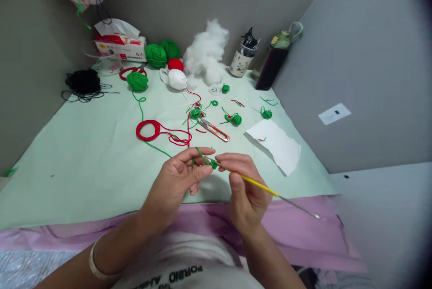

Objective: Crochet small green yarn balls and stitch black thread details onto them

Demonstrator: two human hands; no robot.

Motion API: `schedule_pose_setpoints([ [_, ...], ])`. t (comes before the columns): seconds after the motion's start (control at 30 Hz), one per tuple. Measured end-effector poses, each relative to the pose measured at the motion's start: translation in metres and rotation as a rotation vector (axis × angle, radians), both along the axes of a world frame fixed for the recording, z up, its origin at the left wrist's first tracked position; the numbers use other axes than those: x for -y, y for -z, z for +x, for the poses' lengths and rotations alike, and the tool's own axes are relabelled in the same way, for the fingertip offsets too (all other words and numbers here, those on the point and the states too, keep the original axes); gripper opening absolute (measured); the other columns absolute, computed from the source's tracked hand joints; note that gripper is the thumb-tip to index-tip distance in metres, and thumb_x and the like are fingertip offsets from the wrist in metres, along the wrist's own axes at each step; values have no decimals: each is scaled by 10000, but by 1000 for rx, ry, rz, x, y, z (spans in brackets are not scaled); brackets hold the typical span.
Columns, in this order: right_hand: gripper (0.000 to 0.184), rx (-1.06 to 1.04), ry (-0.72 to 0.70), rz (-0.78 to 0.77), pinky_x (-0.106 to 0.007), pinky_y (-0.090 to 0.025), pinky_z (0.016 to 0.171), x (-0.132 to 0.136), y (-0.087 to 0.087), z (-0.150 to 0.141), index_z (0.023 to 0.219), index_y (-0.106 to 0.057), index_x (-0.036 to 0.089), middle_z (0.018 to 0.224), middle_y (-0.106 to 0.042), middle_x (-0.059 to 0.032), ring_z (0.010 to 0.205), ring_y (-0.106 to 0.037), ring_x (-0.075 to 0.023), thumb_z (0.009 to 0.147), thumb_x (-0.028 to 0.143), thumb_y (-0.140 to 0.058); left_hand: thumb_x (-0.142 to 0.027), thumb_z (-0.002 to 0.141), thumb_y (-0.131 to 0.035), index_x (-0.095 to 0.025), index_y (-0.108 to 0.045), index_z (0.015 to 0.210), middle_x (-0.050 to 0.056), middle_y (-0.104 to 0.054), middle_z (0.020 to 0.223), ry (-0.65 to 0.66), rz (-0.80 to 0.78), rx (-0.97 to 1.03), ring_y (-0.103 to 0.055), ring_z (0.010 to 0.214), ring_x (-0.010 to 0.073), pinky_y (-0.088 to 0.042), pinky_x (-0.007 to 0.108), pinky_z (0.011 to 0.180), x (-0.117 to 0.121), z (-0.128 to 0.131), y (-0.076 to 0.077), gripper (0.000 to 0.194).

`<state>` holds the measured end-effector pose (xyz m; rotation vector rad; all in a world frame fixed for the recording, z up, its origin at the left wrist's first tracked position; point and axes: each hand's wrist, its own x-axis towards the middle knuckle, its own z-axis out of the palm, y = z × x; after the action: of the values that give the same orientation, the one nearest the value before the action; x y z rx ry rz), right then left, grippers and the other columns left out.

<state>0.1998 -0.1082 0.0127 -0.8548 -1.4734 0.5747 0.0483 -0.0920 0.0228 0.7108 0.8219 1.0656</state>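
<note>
Between thumb and fingers, my left hand [184, 169] pinches a small green crochet piece [213, 164]. Green yarn [201, 156] runs over its raised index finger. My right hand [248, 190] grips a crochet hook [259, 184] with a yellow handle, its metal tip at the green piece and its other end pointing down to the right. Both hands are close together above the table's near edge. From the left hand, a green strand [157, 148] leads back to a green yarn ball [137, 81]. Exact stitches are too small to make out.
Ahead lie thread snips [214, 130], a red yarn coil [147, 130] and small green crocheted pieces [236, 119]. A torn white paper [275, 147] is at right. Farther back are white stuffing [207, 50], a tissue box [121, 48], black yarn [83, 83] and a dark phone [272, 69].
</note>
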Motion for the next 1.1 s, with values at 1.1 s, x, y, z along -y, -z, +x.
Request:
schedule_pose_setpoints([
  [1.1,247,19,63,53,-397,-600,789,4,3,0,1136,-732,280,1082,-774,-72,974,-720,-221,1019,183,-536,-126,802,-798,-239,-692,1258,-39,-613,831,63,-82,102,-383,499,9,-316,143,438,0,-4,-7,481],
])
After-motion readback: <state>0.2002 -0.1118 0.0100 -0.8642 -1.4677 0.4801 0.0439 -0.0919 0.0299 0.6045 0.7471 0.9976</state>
